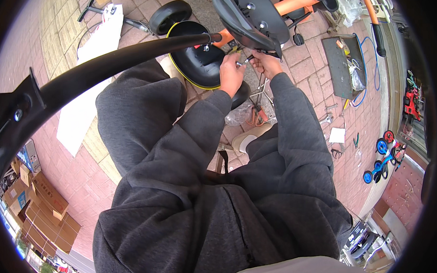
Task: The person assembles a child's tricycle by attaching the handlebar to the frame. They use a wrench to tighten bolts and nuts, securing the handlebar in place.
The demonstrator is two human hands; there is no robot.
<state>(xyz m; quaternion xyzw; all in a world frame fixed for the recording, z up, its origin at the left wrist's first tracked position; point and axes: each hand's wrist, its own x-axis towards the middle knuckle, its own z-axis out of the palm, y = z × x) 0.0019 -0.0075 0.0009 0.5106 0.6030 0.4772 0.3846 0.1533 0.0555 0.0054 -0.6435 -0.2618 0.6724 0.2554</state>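
Note:
My left hand (pixel 231 72) is closed in a pinch on a small silver metal piece (pixel 240 63), too small to name. Close beside it, my right hand (pixel 267 64) has its fingers pinched together under the edge of a black plastic seat (pixel 253 20); what they hold is hidden. The seat sits on an orange tubular frame (pixel 295 4) with bolts showing on its surface. A long curved black tube (pixel 129 55) joins the frame and crosses the view at left. Below it rests a round black basin with a yellow rim (pixel 196 55).
An open dark toolbox (pixel 339 74) stands at right beside a blue hose (pixel 376 68). Wrenches (pixel 329 118) and a white paper (pixel 337 135) lie on the brick paving. A blue tricycle (pixel 380 159) is farther right. Cardboard boxes (pixel 48 210) pile up at lower left.

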